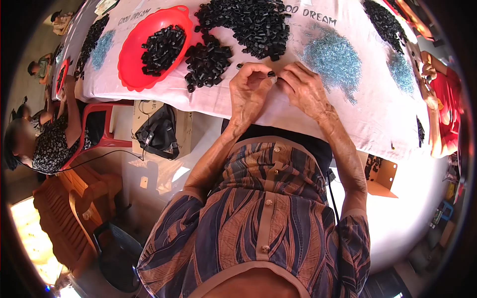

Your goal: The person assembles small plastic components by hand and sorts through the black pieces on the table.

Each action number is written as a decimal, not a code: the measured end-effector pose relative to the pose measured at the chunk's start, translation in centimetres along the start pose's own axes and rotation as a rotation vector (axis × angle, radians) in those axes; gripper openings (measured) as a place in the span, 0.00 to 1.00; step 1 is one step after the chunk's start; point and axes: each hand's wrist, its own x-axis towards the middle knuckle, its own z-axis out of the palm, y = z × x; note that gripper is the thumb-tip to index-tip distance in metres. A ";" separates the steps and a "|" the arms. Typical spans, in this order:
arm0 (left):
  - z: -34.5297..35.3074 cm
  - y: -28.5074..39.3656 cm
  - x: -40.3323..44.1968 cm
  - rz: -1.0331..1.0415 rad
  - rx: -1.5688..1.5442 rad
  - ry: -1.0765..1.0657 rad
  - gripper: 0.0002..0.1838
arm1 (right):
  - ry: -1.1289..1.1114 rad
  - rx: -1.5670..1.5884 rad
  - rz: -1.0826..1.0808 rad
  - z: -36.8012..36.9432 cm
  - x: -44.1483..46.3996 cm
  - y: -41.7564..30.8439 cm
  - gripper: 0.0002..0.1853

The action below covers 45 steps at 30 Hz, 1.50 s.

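Observation:
My left hand (248, 94) is closed in a pinch at the table edge, holding a small black cap-like piece (271, 74) between thumb and forefinger. Beside it, my right hand (305, 92) has its fingertips pressed together close to that piece; whatever they hold is too small to make out. Just beyond both hands lies a large heap of short black tubular pieces (248, 25). A smaller black heap (207, 62) sits left of it. To the right spreads a pile of tiny clear-blue pieces (332, 57).
A red plastic basin (131, 54) with more black pieces stands at the left on the pale tablecloth (198, 102). Other people (447, 94) sit at both sides. A black bag (159, 131) rests on a cardboard box below the table, near a red chair (94, 119).

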 end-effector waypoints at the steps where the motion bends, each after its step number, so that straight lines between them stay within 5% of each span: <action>1: 0.0 0.0 0.0 0.000 -0.003 0.005 0.14 | 0.000 0.000 0.000 0.1 0.0 0.1 0.07; 15: 0.2 -0.3 0.3 -0.253 -0.206 -0.020 0.09 | 0.194 0.868 0.564 0.2 -0.3 0.8 0.10; 45: 0.8 -0.3 0.7 -0.311 -0.312 -0.044 0.08 | 0.184 0.768 0.522 0.4 -0.2 0.5 0.05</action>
